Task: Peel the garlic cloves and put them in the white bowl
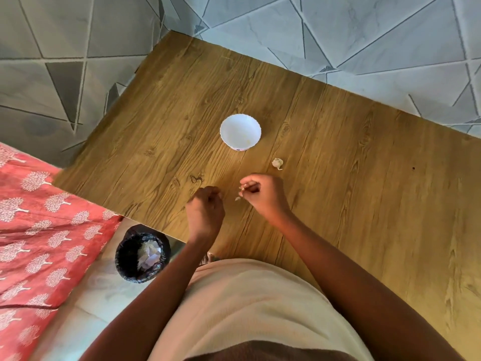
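Right hand (pixel 263 195) pinches a garlic clove (pixel 243 190), probably part-peeled; left hand (pixel 207 208) curled, contents hidden. White bowl (pixel 240 131) mid-tabletop, garlic bulb (pixel 277 163) beside it. Advice: lift skin from tip, peel fully.

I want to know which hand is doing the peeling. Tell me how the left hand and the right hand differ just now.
The right hand pinches a small piece of garlic at its fingertips; the left hand is curled, and whether it holds anything cannot be seen. The right hand lies nearer the garlic head and the white bowl; the left hand lies nearer the table edge. Both hover over the table, close together.
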`<state>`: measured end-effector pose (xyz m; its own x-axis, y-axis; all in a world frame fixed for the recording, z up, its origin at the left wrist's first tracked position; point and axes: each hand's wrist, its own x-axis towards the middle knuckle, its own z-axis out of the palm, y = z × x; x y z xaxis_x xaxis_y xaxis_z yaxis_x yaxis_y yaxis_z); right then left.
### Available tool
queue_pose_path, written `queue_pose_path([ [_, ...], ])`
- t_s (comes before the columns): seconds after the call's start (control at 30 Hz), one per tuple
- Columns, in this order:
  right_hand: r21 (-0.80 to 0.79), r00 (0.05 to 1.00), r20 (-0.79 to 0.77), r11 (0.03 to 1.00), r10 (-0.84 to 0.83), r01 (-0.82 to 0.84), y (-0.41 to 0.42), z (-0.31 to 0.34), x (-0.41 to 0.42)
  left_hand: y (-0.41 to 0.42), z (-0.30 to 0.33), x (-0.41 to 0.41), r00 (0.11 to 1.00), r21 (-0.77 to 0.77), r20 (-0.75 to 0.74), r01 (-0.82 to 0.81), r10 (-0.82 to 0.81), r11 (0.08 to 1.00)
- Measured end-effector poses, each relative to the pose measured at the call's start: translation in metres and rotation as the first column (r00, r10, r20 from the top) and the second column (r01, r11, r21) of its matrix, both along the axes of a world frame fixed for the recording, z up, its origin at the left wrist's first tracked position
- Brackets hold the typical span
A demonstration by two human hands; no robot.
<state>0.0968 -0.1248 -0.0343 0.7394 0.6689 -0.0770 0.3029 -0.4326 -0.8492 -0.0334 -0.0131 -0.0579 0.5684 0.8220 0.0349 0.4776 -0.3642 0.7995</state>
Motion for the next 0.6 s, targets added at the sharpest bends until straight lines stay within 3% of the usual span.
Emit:
queue_pose_path([
  [0.13,-0.089,0.972,0.144,0.981,0.185,-0.173,0.055,0.001,0.0,0.009,-0.008,-0.014,0.997,0.03,-0.029,-0.065,0.066,0.997],
  [0.27,-0.153,0.941,0.177,0.953,0.287,-0.261,0.078,-0.005,0.0,0.012,-0.014,-0.022,0.999,0.021,-0.013,-0.047,0.047,0.999],
  [0.4,-0.112,0.969,0.132,0.974,0.21,-0.196,0.056,-0.004,0.003,0.012,-0.019,-0.029,1.0,0.014,-0.015,0.009,-0.009,1.0],
  [0.53,-0.009,0.931,0.364,0.999,0.037,-0.036,0.007,-0.01,0.002,0.006,-0.023,-0.033,0.984,0.101,-0.02,0.179,-0.178,0.979],
  [0.6,-0.019,0.916,0.398,0.998,-0.05,0.063,-0.022,-0.02,-0.003,0.004,-0.027,-0.034,0.969,0.155,-0.018,0.245,-0.245,0.957],
])
